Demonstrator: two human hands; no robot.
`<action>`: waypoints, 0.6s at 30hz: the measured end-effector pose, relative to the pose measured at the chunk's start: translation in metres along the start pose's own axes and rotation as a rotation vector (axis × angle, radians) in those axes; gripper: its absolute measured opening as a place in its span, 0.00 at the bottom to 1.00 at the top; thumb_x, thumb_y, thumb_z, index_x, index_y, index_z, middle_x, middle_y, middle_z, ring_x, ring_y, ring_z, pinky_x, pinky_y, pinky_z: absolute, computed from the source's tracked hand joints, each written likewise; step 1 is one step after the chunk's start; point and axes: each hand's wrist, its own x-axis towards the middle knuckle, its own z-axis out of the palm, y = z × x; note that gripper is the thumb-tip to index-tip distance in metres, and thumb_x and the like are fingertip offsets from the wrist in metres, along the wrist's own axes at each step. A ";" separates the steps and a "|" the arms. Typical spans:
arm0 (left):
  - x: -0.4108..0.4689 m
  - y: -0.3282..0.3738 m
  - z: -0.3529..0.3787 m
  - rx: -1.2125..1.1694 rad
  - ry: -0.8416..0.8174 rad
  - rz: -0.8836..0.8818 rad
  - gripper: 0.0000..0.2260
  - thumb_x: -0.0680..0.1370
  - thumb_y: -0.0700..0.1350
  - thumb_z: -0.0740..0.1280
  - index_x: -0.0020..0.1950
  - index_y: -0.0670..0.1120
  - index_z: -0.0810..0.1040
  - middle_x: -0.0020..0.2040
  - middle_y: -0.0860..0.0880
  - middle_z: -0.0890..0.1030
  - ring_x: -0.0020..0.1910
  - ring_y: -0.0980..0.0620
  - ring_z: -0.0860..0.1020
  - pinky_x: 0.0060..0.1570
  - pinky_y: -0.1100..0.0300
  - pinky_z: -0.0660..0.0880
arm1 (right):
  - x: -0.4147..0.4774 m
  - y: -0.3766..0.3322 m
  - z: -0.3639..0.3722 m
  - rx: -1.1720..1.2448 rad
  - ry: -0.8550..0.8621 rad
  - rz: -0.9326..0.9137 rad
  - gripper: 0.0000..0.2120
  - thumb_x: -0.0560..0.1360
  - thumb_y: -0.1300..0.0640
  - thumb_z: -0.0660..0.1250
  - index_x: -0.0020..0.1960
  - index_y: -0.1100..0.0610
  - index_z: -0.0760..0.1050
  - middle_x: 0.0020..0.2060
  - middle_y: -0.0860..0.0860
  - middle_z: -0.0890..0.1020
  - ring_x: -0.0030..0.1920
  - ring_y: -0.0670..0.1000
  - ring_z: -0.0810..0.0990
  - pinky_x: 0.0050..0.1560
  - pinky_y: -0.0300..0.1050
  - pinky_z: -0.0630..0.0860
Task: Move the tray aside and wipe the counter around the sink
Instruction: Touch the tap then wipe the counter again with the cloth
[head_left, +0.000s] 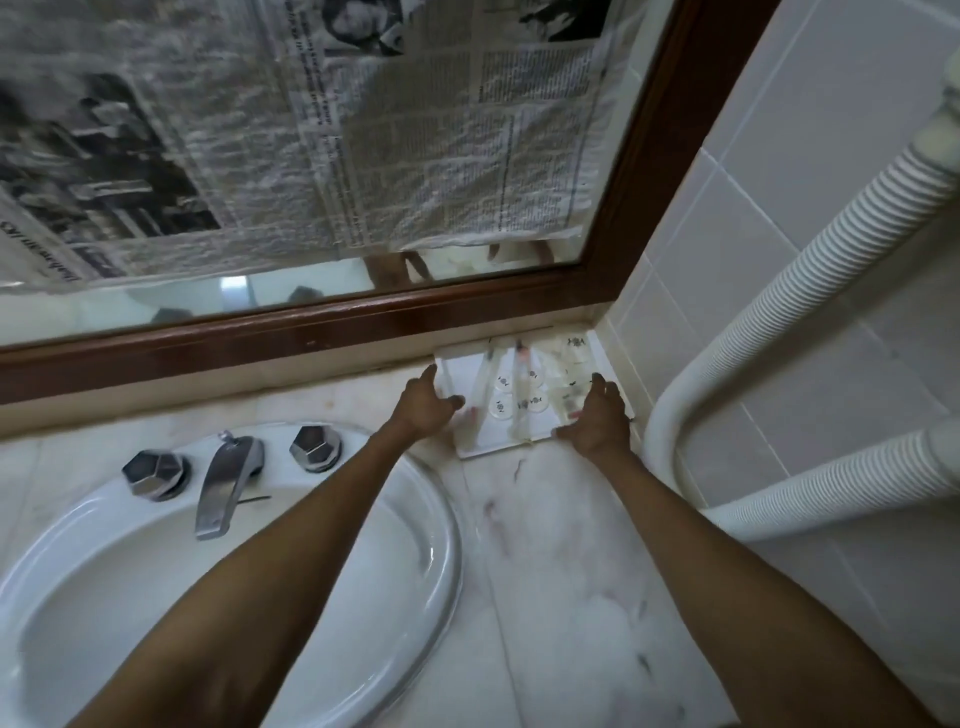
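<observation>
- a white sink (441, 551) sits on the left side, set into the counter (550, 561).
- at the back of the sink stand a shiny left knob (156, 474), a shiny tap (224, 483) and a shiny right knob (316, 448), all in a row. the tap points down into the bowl.
- above them a big mirror (467, 270) hangs on the wall. a newspaper (311, 130) covers most of the glass. the mirror has a brown wooden frame (654, 156).
- the left hand (423, 406) reaches over the sink. its fingers curl round the left edge of the tray (460, 371).
- the tray is white and flat. it sits on the counter in the back right corner, just under the frame and right beside the tiled wall (779, 104).
- small round white lids (530, 402) with little dark marks lie on the tray. the other bits there are too blurry to tell.
- the right hand (597, 422) grips the near right corner of the tray. the two hands are apart, one on each side of it.
- the counter is pale stone with dark streaks.
- a white hose (831, 249) with ribs runs along the tiled wall on the far right.
</observation>
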 end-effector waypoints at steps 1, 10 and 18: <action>-0.010 -0.001 -0.011 0.018 0.005 0.030 0.33 0.79 0.50 0.70 0.80 0.45 0.60 0.75 0.43 0.70 0.71 0.42 0.71 0.65 0.55 0.69 | -0.006 -0.014 -0.001 0.014 0.002 -0.028 0.50 0.63 0.54 0.82 0.76 0.60 0.56 0.73 0.60 0.64 0.73 0.61 0.65 0.69 0.57 0.67; -0.132 -0.086 -0.135 0.066 0.189 0.187 0.13 0.79 0.51 0.66 0.63 0.54 0.78 0.47 0.56 0.85 0.47 0.51 0.84 0.48 0.58 0.79 | -0.091 -0.185 0.033 0.287 0.040 -0.411 0.19 0.74 0.56 0.72 0.63 0.60 0.73 0.62 0.56 0.77 0.63 0.57 0.75 0.60 0.48 0.72; -0.240 -0.224 -0.266 0.028 0.403 0.105 0.13 0.78 0.49 0.67 0.62 0.53 0.80 0.48 0.56 0.85 0.41 0.55 0.82 0.46 0.57 0.79 | -0.223 -0.345 0.119 0.389 -0.076 -0.664 0.12 0.72 0.55 0.68 0.56 0.52 0.75 0.51 0.51 0.82 0.47 0.53 0.81 0.50 0.50 0.79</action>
